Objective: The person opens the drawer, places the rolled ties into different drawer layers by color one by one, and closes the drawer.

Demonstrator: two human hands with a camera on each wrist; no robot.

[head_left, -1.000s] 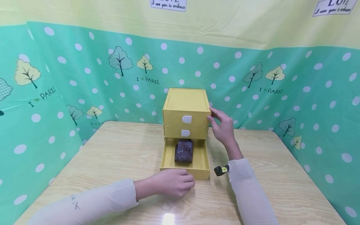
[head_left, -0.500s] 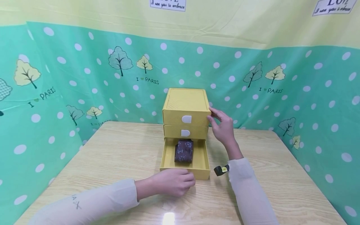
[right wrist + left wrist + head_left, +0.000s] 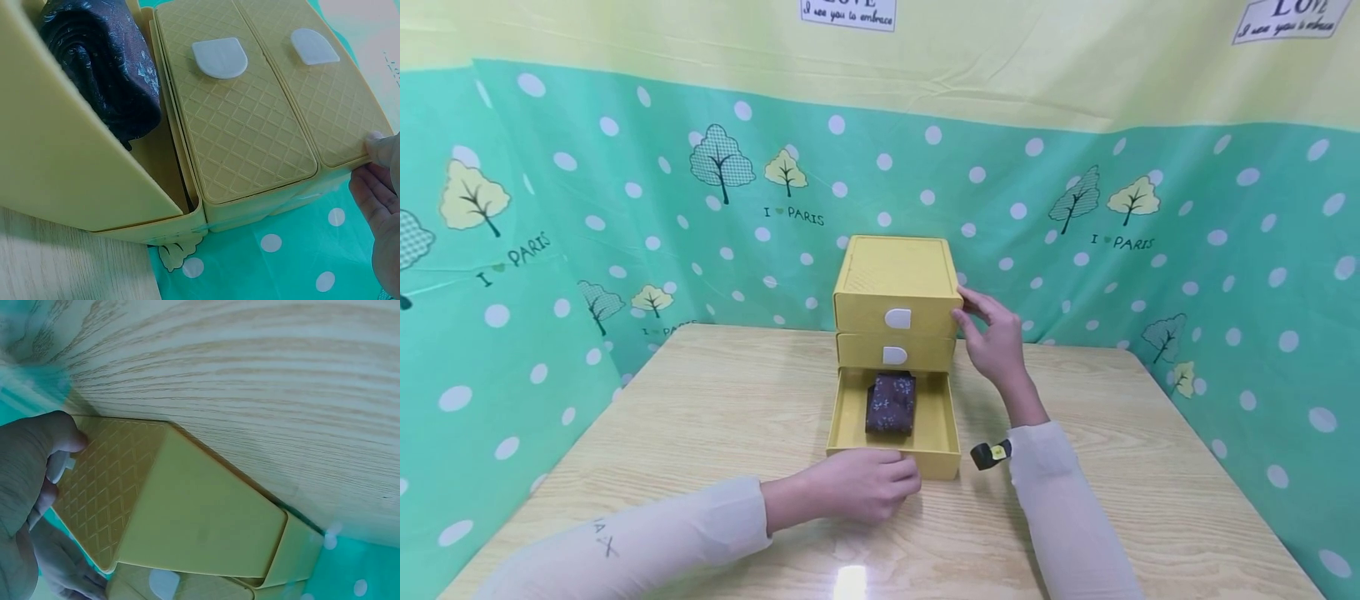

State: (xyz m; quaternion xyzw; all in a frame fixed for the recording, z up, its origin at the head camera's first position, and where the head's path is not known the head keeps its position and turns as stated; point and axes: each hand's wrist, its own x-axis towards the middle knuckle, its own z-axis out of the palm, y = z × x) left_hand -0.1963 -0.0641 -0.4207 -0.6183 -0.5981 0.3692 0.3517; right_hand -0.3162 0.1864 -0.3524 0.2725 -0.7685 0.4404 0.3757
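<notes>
A yellow drawer unit (image 3: 895,267) stands at the back of the table, its bottom drawer (image 3: 936,425) pulled out and the two above it pushed in. In that drawer lies a folded dark purple cloth (image 3: 891,404) with a pale flower print; the right wrist view shows its rolled layers. My left hand (image 3: 868,487) is at the drawer's front, thumb and fingers pinching its white handle (image 3: 57,465). My right hand (image 3: 996,337) grips the unit's upper right front corner, thumb on the front face and fingers along the side.
White tab handles mark the top drawer (image 3: 897,318) and the middle drawer (image 3: 894,356). A black strap with a yellow label (image 3: 992,454) sits by the right cuff. Behind the wooden table (image 3: 737,392) hangs a green dotted curtain (image 3: 820,167).
</notes>
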